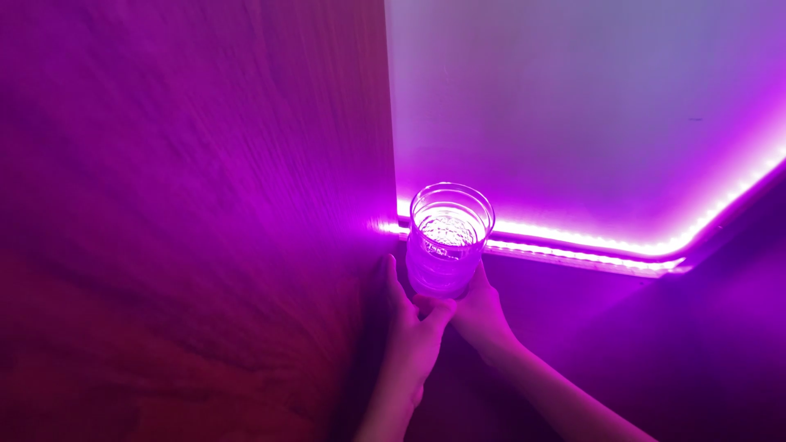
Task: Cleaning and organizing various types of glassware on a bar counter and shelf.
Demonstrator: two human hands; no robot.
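Light: everything is washed in magenta, so true colours cannot be told.
Glass: a clear ribbed drinking glass [449,237] stands upright near the middle of the view, its open mouth toward the camera; it seems to hold some clear liquid, though the level cannot be read.
Left hand: the left hand [412,327] comes up from the bottom edge, thumb raised beside the lower left of the glass and fingertips curled under its base.
Right hand: the right hand [479,309] reaches in from the lower right, its forearm crossing the dark corner, and wraps the lower right side of the glass.
Grip: both hands are together, touching each other below the glass and closed on its lower part from opposite sides.
Wooden panel: a large wood-grain panel [188,205] fills the left half, its vertical edge just left of the glass.
Wall: a pale smooth wall [573,106] fills the upper right.
Light strip: a glowing LED strip [589,245] runs along the foot of the wall directly behind the glass, then bends up toward the right edge.
Surface under the hands: dark, cannot be made out.
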